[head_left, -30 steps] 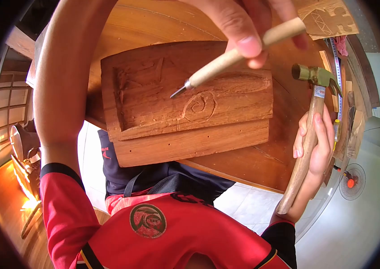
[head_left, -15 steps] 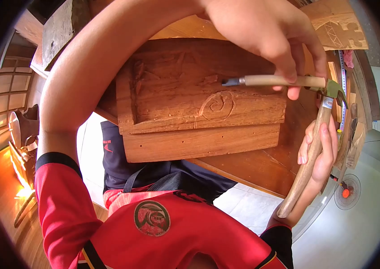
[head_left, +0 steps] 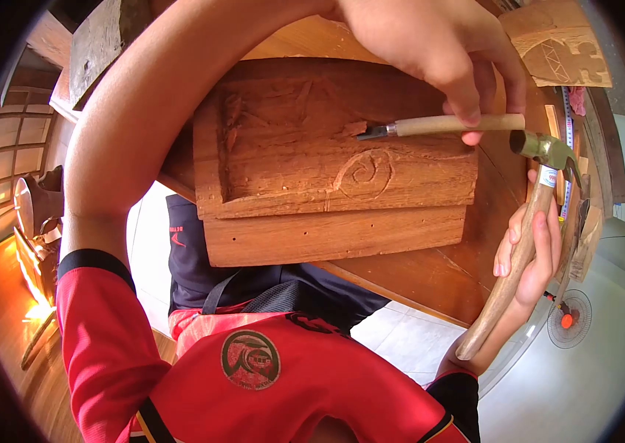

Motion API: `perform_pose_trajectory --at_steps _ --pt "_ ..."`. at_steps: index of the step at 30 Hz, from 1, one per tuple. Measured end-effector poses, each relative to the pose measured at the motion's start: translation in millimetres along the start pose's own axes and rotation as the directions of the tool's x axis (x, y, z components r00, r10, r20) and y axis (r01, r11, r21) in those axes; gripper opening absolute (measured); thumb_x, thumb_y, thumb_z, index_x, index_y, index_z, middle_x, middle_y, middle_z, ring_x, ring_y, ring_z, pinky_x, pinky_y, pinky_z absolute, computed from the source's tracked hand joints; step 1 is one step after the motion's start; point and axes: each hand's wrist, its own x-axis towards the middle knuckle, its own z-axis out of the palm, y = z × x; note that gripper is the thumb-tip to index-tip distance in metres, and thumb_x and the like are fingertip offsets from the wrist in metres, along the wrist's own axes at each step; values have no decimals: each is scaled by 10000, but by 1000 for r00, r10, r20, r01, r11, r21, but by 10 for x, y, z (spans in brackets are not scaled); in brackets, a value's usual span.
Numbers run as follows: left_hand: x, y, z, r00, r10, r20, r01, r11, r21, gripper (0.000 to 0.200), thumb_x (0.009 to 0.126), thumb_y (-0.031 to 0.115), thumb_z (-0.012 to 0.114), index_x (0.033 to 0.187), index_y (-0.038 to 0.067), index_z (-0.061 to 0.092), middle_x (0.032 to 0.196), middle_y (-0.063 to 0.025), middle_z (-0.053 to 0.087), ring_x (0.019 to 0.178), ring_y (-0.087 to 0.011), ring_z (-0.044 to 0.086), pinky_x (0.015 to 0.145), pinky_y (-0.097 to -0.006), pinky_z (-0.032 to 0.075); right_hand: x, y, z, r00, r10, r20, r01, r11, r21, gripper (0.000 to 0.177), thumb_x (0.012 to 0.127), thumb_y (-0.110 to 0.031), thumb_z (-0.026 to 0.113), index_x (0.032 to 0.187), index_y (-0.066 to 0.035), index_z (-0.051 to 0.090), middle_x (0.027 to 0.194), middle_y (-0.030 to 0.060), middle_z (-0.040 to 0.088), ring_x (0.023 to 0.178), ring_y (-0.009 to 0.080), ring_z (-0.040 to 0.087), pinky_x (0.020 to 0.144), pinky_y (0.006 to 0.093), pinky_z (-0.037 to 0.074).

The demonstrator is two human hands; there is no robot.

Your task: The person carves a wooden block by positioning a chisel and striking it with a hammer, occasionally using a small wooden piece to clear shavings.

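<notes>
My left hand [head_left: 445, 59] arches over from the top and pinches the pale wooden handle of a carving chisel [head_left: 460, 125]. The chisel lies at a low slant, its dark blade at a raised wood chip on the brown carved panel [head_left: 334, 244]. My right hand [head_left: 530, 251] is wrapped round the wooden shaft of a claw hammer [head_left: 508, 280]. The hammer's greenish metal head sits just beyond the chisel handle's end, with a small gap showing. A spiral [head_left: 362, 173] is carved in relief near the panel's right half. Some left fingertips are hidden behind the handle.
The panel rests on a brown wooden table [head_left: 467, 284]. Wood pieces and a measuring tape [head_left: 568, 118] lie along the right side. A board with a drawn pattern [head_left: 560, 59] is at the upper right. A fan [head_left: 569, 319] stands on the floor beyond.
The hammer head has moved slightly right and down, away from the chisel handle's end. The chisel has shifted a little left, and its handle end has risen in view.
</notes>
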Motion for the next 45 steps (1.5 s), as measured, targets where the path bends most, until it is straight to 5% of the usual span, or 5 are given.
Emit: perform_pose_trajectory --at_steps 8,13,25,39,45 --pt "-119 -217 174 974 216 -62 -199 958 206 477 956 229 667 1334 -57 619 1248 -198 718 1185 -291 675 1024 -383 517 -42 38 -87 992 -95 85 94 996 9 567 1117 -243 311 1587 63 224 756 59 481 362 99 406 324 229 388" --pt "145 -49 -110 974 -90 206 75 994 82 417 947 220 671 1248 -68 680 1178 -190 744 1113 -281 700 968 -369 532 -33 40 -71 988 -108 106 111 994 -20 559 1115 -227 318 1579 72 230 758 70 486 362 103 407 326 231 394" --pt "-68 -165 164 994 105 -28 -96 971 219 462 921 225 668 1271 -75 655 1195 -209 728 1136 -302 685 973 -384 530 -115 -21 38 991 -129 -34 131 986 103 577 1078 -229 424 1555 73 302 730 86 502 365 118 403 341 242 389" --pt "113 116 97 967 -254 34 238 937 254 368 915 289 641 1084 -28 719 959 -136 741 901 -246 686 801 -391 525 -185 67 62 974 -21 224 49 992 -117 582 1093 -246 412 1575 49 270 766 91 520 377 125 425 361 241 397" --pt "216 100 117 914 -405 18 392 894 220 343 907 283 652 1057 -16 730 908 -114 734 857 -220 670 764 -376 514 -113 -26 100 984 -156 -88 167 978 127 553 1090 -243 405 1549 55 329 755 75 513 362 116 407 335 246 384"
